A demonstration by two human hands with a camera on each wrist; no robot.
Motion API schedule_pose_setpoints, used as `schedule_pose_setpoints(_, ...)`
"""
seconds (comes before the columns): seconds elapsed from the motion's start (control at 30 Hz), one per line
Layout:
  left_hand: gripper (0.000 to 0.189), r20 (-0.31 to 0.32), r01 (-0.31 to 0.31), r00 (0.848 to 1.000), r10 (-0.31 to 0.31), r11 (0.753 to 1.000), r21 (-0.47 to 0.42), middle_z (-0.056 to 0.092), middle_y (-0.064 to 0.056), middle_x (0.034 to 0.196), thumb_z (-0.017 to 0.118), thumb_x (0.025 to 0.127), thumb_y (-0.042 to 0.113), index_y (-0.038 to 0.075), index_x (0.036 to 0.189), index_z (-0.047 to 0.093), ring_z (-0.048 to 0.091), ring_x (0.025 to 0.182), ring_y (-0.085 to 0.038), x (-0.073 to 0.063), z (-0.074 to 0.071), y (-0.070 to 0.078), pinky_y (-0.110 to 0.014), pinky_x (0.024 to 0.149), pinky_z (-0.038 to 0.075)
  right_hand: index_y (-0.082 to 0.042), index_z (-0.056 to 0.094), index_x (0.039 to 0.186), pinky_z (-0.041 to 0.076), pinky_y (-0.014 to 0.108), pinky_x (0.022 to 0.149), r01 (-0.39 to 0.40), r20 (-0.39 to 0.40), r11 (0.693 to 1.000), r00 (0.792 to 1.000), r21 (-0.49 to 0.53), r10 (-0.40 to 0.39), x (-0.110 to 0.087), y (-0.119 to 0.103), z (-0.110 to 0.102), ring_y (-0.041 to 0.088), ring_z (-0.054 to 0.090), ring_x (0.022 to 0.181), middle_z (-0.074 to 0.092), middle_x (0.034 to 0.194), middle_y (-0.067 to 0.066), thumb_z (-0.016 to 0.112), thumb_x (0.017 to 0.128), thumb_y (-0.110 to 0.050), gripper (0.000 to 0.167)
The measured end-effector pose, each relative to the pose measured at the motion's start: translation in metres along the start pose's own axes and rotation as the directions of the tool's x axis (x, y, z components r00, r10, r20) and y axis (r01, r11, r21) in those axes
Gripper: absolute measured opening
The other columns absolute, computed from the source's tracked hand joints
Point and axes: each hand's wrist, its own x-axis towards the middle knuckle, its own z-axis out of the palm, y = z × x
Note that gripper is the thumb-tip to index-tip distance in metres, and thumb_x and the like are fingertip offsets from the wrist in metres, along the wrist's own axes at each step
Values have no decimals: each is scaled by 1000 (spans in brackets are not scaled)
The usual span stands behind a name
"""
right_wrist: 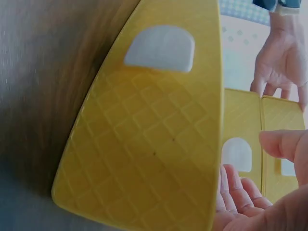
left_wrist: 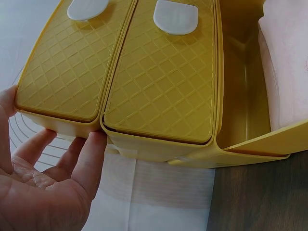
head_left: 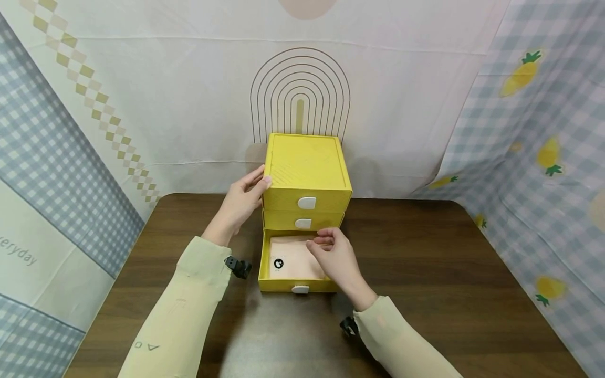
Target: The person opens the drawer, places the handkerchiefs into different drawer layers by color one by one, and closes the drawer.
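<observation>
A yellow three-drawer storage box (head_left: pixel 307 163) stands on the table, its bottom drawer (head_left: pixel 283 285) pulled out. Folded pale pink cloth (head_left: pixel 293 260) with a round black mark lies in that drawer. My left hand (head_left: pixel 238 202) holds the box's upper left edge, thumb at the top and fingers against the side, as the left wrist view also shows. Above the drawer's right side hovers my right hand (head_left: pixel 336 257), fingers loosely bent and nothing between them. In the right wrist view the drawer front (right_wrist: pixel 144 130) with its white tab (right_wrist: pixel 163 48) fills the middle.
Two shut drawers with white tabs (head_left: pixel 306 203) sit above the pulled-out one. A dark wooden table (head_left: pixel 425 273) bears the box. Behind it hangs a pale printed cloth (head_left: pixel 189 94), with checked cloth (head_left: pixel 520 157) along the right side.
</observation>
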Motion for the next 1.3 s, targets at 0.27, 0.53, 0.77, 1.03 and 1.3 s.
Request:
schedule_pose_setpoints(0.27,59,-12,-26,1000,26,1000,1,44,3,146,61,90,53,37,144,45,42,132,-17,1,1,-4,-44,102,43,-6,59,113,56,32,72,8,75,991,997,132,-18,-16,-8,1,25,64,84,68,96,7,76,85,-27,39)
schedule_pose_setpoints(0.53,58,-8,-31,999,31,999,10,43,2,147,61,90,53,38,144,44,42,131,-18,0,1,-3,-45,102,43,0,57,116,59,42,68,-122,262,958,964,261,51,-41,-18,6,38,64,83,67,93,14,74,88,-30,44)
schedule_pose_setpoints(0.77,59,-14,-22,1000,22,1000,13,42,3,147,61,90,53,38,145,43,42,132,-18,-1,1,-2,-44,102,44,4,58,111,59,37,63,-251,395,922,911,295,122,-58,-17,13,29,66,78,67,95,16,71,90,-30,42)
schedule_pose_setpoints(1.03,59,-15,-13,1000,13,1000,0,43,4,146,61,91,52,37,145,43,42,131,-17,-1,0,-2,-44,102,43,3,63,104,58,34,61,-329,483,907,859,262,172,-70,-2,21,24,65,74,68,96,16,70,90,-34,40)
schedule_pose_setpoints(1.3,59,-1,-18,1000,18,1000,-5,41,4,148,60,91,51,37,146,42,41,133,-17,-1,0,-3,-45,103,41,6,65,105,57,31,56,-401,507,889,826,221,246,-77,12,27,17,62,69,67,92,12,67,92,-32,40)
